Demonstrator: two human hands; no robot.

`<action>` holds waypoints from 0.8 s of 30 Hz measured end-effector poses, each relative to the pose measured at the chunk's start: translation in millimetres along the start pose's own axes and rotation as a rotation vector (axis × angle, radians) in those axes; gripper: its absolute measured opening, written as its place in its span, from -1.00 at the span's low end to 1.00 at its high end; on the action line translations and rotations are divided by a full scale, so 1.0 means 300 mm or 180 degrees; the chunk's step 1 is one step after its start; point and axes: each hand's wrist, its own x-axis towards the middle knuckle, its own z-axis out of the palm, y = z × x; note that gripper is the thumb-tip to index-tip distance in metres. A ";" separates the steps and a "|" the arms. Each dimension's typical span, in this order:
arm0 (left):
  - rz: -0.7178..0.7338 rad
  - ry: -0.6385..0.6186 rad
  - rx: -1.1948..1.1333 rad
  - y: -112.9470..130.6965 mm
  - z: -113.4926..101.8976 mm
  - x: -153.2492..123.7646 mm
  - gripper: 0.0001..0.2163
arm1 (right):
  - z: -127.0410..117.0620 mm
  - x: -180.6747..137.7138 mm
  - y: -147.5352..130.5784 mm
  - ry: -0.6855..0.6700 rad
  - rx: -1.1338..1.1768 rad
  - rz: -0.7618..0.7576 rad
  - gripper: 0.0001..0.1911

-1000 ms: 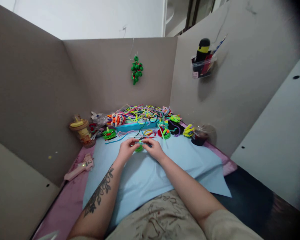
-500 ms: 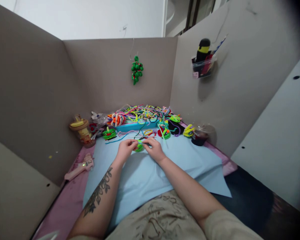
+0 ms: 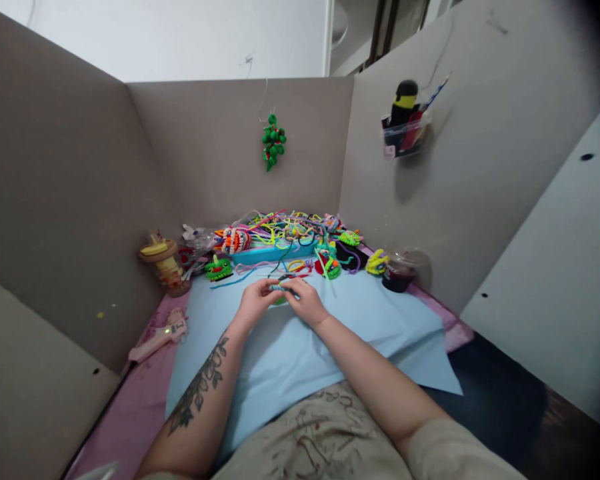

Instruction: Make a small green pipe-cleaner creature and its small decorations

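Over the pale blue sheet (image 3: 360, 313), my left hand (image 3: 255, 300) and my right hand (image 3: 307, 303) meet at the fingertips. Both are closed around a small bright green pipe cleaner piece (image 3: 280, 301), with a bluish strand at its top edge. Fingers cover most of it. Just beyond lie loose pipe cleaners (image 3: 240, 277) and a dark tool, perhaps scissors, partly hidden. A green frog-like pipe cleaner figure (image 3: 219, 268) sits to the left of the hands. To the right stands a red and green figure (image 3: 329, 265).
A blue tray (image 3: 275, 253) heaped with colourful pipe cleaners stands at the back. On the left are a pink glue gun (image 3: 160, 337) and a lidded cup (image 3: 161, 263). A dark drink cup (image 3: 397, 275) and a yellow figure (image 3: 377, 261) stand right. Grey partitions (image 3: 205, 147) enclose the table.
My fingers have drawn closer together over the green piece and cover more of it. The left hand has tilted slightly inward. Things on the table have stayed put.
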 end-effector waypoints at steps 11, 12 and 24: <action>0.0752 0.0178 0.0705 0.025 -0.009 -0.016 -0.89 | 0.000 -0.002 0.003 -0.0028 -0.0088 -0.0019 -0.84; 0.0717 0.0200 0.0733 0.023 -0.008 -0.017 -0.89 | 0.000 -0.002 0.003 -0.0055 -0.0129 -0.0045 -0.85; 0.0185 0.0183 0.0719 0.028 0.002 -0.020 -0.82 | -0.011 -0.006 -0.014 -0.0225 -0.0977 -0.0332 -0.79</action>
